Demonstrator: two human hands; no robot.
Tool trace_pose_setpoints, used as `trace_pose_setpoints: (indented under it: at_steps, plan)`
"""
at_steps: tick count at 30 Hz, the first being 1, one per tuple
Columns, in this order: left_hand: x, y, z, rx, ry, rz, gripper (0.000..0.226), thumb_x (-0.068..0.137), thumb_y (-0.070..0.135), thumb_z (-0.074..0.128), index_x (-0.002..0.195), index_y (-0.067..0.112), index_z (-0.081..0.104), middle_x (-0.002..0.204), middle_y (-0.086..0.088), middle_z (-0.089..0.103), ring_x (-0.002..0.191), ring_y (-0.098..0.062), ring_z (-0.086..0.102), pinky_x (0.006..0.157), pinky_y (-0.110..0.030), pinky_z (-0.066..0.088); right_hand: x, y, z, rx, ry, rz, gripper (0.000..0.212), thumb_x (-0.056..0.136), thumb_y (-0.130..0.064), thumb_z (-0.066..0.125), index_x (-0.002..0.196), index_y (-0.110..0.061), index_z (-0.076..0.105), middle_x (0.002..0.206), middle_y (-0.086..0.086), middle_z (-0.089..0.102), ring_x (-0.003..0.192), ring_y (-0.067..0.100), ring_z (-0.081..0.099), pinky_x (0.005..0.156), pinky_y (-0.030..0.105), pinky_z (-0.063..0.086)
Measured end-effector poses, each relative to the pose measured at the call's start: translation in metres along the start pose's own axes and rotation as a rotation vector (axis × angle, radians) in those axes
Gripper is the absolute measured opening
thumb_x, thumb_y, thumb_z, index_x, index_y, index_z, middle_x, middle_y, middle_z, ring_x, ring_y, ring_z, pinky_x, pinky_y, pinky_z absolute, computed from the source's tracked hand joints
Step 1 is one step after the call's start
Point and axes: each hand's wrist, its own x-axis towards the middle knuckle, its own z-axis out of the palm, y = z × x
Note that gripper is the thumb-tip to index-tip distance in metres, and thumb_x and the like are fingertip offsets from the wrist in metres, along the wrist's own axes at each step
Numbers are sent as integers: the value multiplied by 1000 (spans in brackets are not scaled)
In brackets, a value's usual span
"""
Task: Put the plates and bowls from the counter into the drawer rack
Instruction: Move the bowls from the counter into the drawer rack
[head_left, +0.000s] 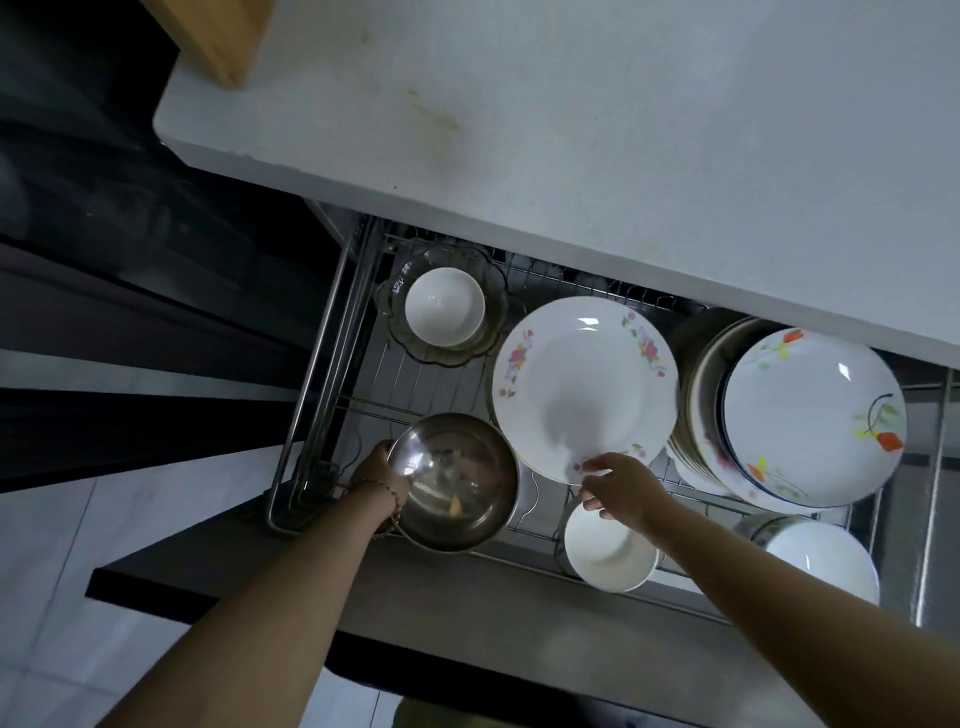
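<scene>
Over the wire drawer rack (332, 395), our left hand (376, 470) grips the rim of a steel bowl (457, 483) while our right hand (621, 486) pinches the near edge of a flowered plate (584, 387), beside the plate stack (779, 415).

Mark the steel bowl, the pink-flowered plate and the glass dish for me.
steel bowl (457, 486): head view, inner wall.
pink-flowered plate (584, 384): head view, centre well.
glass dish (496, 312): head view, scalloped right rim.
</scene>
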Motion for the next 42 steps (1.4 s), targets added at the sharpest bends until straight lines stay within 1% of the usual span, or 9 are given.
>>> trace_pose_setpoints:
  at_steps: [8,11,17,23,27,32,35,38,42]
  plan:
    - [-16,19,-3,161,185,45,63,86,16,58,141,11,29,144,-17,31,127,-36,43,102,-46,45,-2,-20,-7,2,-23,-51,24,88,-2,47,109,-9,57,88,19,65,70,29,62,66,30,50]
    - [-43,49,-19,160,205,273,40,90,13,51,130,13,47,134,-10,49,117,-28,54,96,-37,49,-20,-40,-19,-90,-12,-106,32,86,-8,51,118,-10,58,109,20,67,92,32,67,88,37,52]
    - [-110,141,-92,-87,117,613,17,90,5,52,97,9,68,97,-7,68,98,-23,66,89,-28,51,-102,-139,-73,-132,-87,-334,31,89,-9,49,120,-10,57,103,14,68,79,19,63,70,24,50]
    - [-102,221,-172,-249,188,586,25,87,0,46,104,5,63,93,-16,66,100,-34,66,71,-28,49,-133,-256,-148,281,105,-458,28,95,-20,47,116,-2,52,92,15,57,60,19,54,57,23,45]
    - [-94,254,-193,-249,195,619,23,85,-1,43,91,13,60,110,-22,66,102,-36,64,80,-36,50,-108,-312,-189,884,209,-320,40,92,-34,52,118,-5,46,108,24,53,91,38,65,72,39,55]
    - [-83,264,-185,-294,143,654,36,86,-4,44,65,25,51,92,-21,63,82,-31,62,69,-25,47,-71,-336,-207,1170,204,-359,15,93,-8,39,86,2,48,77,14,54,65,30,55,87,46,53]
    - [-93,264,-173,-408,50,637,24,89,-4,43,78,15,54,74,-9,55,60,-22,55,44,-12,40,-66,-330,-205,1193,227,-378,18,87,1,36,104,0,44,78,15,52,76,36,60,91,48,52]
    - [-114,273,-161,-555,-23,647,23,91,5,51,111,16,50,91,-8,53,59,-16,56,53,-24,46,-73,-298,-200,1212,148,-371,14,83,5,33,89,-2,43,87,21,55,84,40,64,87,48,56]
    - [-159,284,-140,-634,-247,568,54,91,34,54,138,35,27,117,-2,48,82,-29,62,63,-37,53,-102,-225,-194,1074,91,-374,18,82,6,35,88,-5,47,83,19,58,58,30,64,53,32,61]
